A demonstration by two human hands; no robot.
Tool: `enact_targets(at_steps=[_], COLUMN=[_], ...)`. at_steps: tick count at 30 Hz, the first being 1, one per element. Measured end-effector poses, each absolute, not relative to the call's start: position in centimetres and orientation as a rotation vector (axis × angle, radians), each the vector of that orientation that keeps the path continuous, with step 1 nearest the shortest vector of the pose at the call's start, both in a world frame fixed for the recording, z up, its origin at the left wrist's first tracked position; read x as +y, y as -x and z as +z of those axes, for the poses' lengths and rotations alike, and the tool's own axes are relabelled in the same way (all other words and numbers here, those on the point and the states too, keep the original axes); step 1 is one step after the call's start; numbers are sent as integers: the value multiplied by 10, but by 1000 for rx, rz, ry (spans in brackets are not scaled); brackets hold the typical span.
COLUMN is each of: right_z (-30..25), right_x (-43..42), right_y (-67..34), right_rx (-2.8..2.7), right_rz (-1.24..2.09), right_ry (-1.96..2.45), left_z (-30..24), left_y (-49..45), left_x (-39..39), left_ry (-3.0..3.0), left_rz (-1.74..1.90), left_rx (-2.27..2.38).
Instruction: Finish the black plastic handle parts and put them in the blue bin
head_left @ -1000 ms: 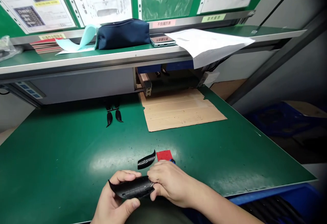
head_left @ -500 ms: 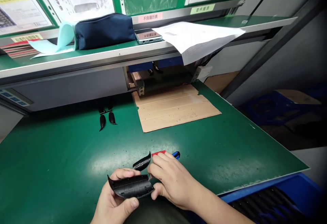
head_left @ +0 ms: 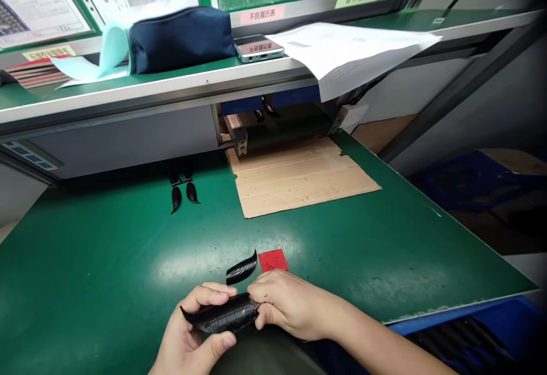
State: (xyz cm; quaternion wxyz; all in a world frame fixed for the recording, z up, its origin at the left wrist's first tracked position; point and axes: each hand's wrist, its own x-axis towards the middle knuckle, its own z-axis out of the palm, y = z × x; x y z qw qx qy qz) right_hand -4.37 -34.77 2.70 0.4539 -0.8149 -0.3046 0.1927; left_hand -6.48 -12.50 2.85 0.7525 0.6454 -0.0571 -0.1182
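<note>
Left hand (head_left: 188, 338) cups the black part (head_left: 222, 313); right hand (head_left: 284, 306) apparently pinches its end.

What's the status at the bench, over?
Left hand holds curved black plastic shell. Right hand pinches its right end. Smaller black curved piece and red square card lie just beyond, apart.

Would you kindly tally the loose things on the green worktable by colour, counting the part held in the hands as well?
Black: 4, the ribbed part held by left hand and right hand, a curved piece, and two small leaf-shaped pieces.
Red: 1, a square card.
Brown: 1, a cardboard sheet.
Total: 6
</note>
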Motion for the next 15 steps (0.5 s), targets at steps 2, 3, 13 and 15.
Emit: enact_targets(at_steps=[2, 3, 13, 15], right_z=[25, 25, 26, 22], right_x=[-349, -349, -351, -355], right_y=[44, 45, 47, 46], right_rx=[-647, -580, -263, -162], right_rz=[562, 561, 485, 408], right_ry=[1765, 1688, 1986, 2042], left_z=[28, 28, 28, 26], left_y=[65, 64, 52, 54], left_x=[-125, -125, -118, -119], left_ry=[-1398, -1404, -1781, -1771], left_rz=[-263, -256, -221, -237], left_rx=[-109, -118, -588, -534])
